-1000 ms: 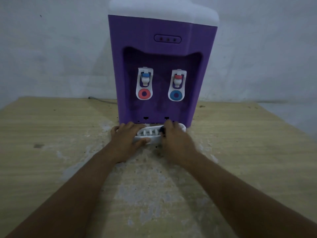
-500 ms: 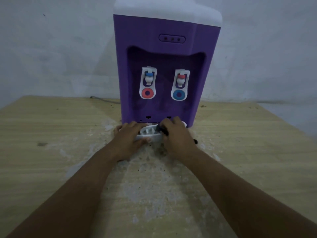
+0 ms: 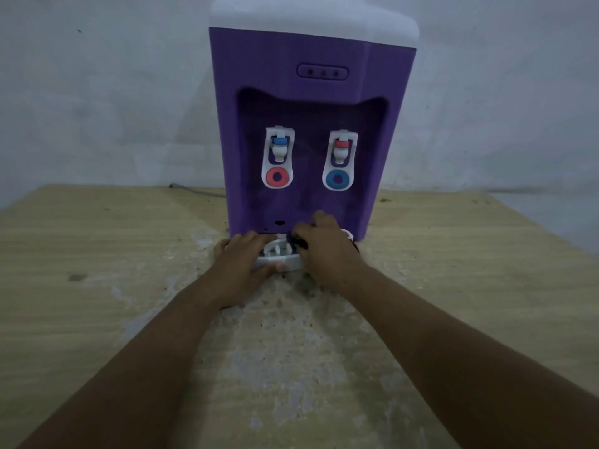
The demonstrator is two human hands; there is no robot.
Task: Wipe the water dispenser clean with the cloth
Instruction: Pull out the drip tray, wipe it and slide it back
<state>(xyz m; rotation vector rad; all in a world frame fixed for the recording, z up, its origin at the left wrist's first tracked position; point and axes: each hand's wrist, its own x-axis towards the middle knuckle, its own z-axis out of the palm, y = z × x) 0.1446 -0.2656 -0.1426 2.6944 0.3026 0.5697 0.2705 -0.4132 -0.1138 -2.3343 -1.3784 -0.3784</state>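
Observation:
A purple water dispenser (image 3: 308, 59) with a white top stands on the wooden table (image 3: 97, 254) against the wall. It has two white taps, one with a red ring (image 3: 277, 178), one with a blue ring (image 3: 337, 179). At its foot sits the white drip tray (image 3: 278, 254). My left hand (image 3: 241, 260) grips the tray's left and front edge. My right hand (image 3: 325, 251) is closed on a small dark cloth (image 3: 296, 243) and presses it on the tray's right half. Most of the cloth is hidden under the fingers.
A grey cable (image 3: 191, 188) runs along the table's back edge, left of the dispenser. The tabletop in front of the dispenser is scuffed and whitish (image 3: 285, 351), with dark crumbs scattered on it. A pale wall (image 3: 97, 92) stands close behind.
My right hand has shifted a little toward the dispenser's base with the cloth. My left hand stays on the tray. The view has drifted slightly, leaving the dispenser further right in frame.

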